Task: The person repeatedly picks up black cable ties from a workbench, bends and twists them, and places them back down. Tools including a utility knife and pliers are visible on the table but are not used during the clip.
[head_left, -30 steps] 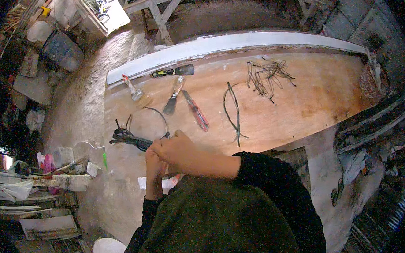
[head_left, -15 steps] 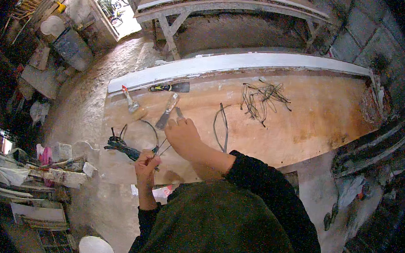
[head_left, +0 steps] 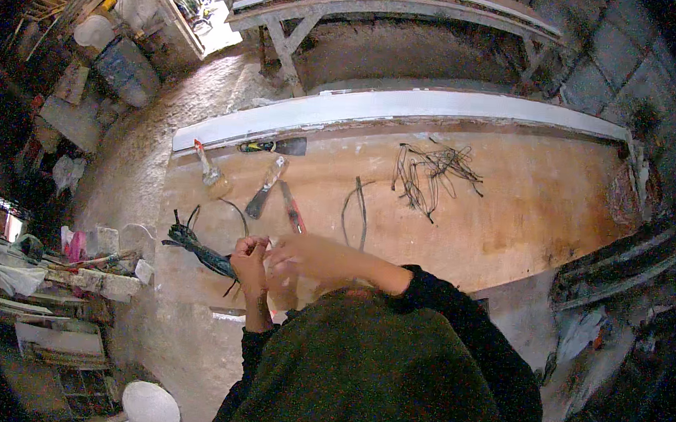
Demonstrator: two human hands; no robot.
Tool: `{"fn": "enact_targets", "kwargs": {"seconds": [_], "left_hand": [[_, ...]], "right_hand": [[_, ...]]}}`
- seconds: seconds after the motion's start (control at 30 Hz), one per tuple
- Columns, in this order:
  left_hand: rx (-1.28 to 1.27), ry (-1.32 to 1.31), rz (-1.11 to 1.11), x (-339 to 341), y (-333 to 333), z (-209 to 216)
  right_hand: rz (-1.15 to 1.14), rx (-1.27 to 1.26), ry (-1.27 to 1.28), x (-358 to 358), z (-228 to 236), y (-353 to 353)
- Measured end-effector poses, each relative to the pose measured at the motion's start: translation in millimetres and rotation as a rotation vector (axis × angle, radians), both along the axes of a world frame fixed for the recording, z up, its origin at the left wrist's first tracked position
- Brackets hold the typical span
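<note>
My left hand [head_left: 249, 264] is closed in a pinch at the board's near left. A thin black cord [head_left: 238, 210] curves down into its fingers. Right beside it, my right hand [head_left: 286, 261] is smeared by motion, so its fingers cannot be read. A bundle of black cords [head_left: 194, 246] lies against the left hand's outer side. Just beyond the right hand lies a red and black utility knife [head_left: 294, 209]. Next to that is a putty knife [head_left: 267, 189] with a worn, light handle. A short looped piece of black cord [head_left: 363, 213] rests to the right.
The wooden board [head_left: 512, 192] carries a paintbrush [head_left: 210, 171], a broad scraper [head_left: 276, 145] and a tangle of thin black cords [head_left: 434, 178]. A long white-coated plank [head_left: 408, 104] borders its far edge. Beyond stands a bench [head_left: 399, 7]; a round white lid [head_left: 151, 408] sits low left.
My right hand has come back from above the utility knife toward my left hand. The knife now lies uncovered on the board. My head view has shifted slightly.
</note>
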State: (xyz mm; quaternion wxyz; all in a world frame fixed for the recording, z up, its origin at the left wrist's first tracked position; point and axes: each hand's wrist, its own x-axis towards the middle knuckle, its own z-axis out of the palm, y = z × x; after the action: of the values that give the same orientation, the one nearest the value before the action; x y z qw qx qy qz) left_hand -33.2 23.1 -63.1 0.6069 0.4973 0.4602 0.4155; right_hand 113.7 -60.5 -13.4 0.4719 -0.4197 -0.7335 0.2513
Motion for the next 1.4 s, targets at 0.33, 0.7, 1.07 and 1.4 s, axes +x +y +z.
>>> {"fn": "enact_targets", "kwargs": {"seconds": [0.33, 0.7, 1.07, 1.4], "left_hand": [[-0.022, 0.037, -0.649, 63.6, -39.0, 18.4], [0.185, 0.093, -1.374, 97.5, -70.0, 12.8], [0.516, 0.284, -0.466, 86.3, -26.3, 17.7], [0.265, -0.042, -0.358, 78.5, -34.2, 23.2]], "right_hand": [[0.034, -0.484, 1.638, 80.2, -98.2, -40.4], [0.517, -0.28, 1.537, 108.2, -165.9, -85.8], [-0.131, -0.234, -0.201, 58.0, 10.0, -53.4], [-0.349, -0.143, -0.713, 34.4, 53.3, -43.0]]}}
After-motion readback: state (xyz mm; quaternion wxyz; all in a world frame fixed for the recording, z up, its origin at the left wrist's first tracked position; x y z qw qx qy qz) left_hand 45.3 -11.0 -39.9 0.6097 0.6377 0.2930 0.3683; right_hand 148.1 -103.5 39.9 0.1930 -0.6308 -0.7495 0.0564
